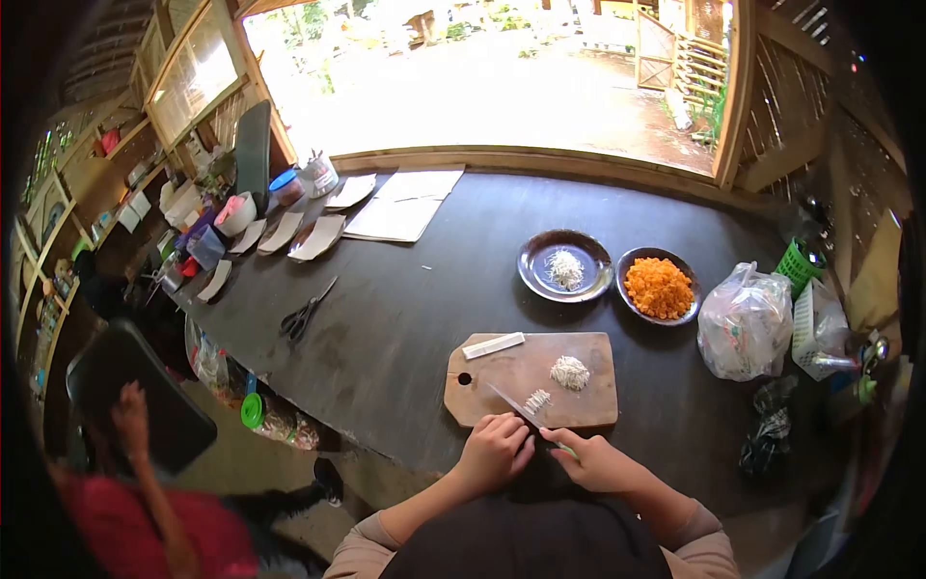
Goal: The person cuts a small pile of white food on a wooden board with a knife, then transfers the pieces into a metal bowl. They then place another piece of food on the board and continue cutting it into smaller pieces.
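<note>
A brown wooden chopping board (502, 386) with a dark round hole near its left edge lies flat by the table's (424, 318) near edge. A straight white strip (493, 346) slants along its far-left corner. A loose white shredded mound (570, 373) sits toward the right edge; small cut white slivers (537, 401) lie nearer the near edge, beside a thin-bladed, green-handled knife (519, 409), its blade angled across that edge.
</note>
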A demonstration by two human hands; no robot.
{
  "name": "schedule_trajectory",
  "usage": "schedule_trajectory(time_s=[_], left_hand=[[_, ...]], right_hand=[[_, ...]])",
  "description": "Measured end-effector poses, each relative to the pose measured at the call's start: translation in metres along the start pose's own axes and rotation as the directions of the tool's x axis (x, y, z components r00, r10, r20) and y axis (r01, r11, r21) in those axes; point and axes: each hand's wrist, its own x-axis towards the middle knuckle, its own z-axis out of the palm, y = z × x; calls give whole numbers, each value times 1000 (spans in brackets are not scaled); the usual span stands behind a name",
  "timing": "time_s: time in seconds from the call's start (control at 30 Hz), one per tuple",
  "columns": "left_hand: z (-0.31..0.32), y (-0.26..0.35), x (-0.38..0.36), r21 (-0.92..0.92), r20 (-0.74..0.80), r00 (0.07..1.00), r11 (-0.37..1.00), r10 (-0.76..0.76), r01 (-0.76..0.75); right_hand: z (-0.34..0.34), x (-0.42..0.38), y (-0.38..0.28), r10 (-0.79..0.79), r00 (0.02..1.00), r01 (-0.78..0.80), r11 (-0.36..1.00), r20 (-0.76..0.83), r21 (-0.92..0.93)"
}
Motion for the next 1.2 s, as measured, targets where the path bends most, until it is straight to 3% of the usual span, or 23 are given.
schedule_trajectory(time_s=[0.27, 0.33, 0.57, 0.77, 1.1, 1.2], left_hand=[[0, -2, -2, -28, 20, 1000, 999, -19, 19], [0, -2, -1, -41, 15, 1000, 999, -20, 20], [3, -4, -4, -39, -28, 1000, 999, -1, 0], [1, -1, -3, -47, -23, 1000, 999, -18, 17], [2, -1, -5, -44, -7, 1000, 999, -12, 12], [2, -1, -4, -43, 15, 1000, 999, -17, 18]], right_hand=[[2, 4, 0, 15, 1000, -15, 997, 7, 76], [10, 7, 4, 24, 1000, -25, 998, -6, -65], [-5, 0, -2, 55, 998, -58, 995, 40, 75], [4, 5, -2, 10, 1000, -10, 1000, 5, -26], [0, 2, -4, 39, 999, -42, 996, 38, 85], [4, 4, -3, 22, 1000, -22, 999, -1, -25]])
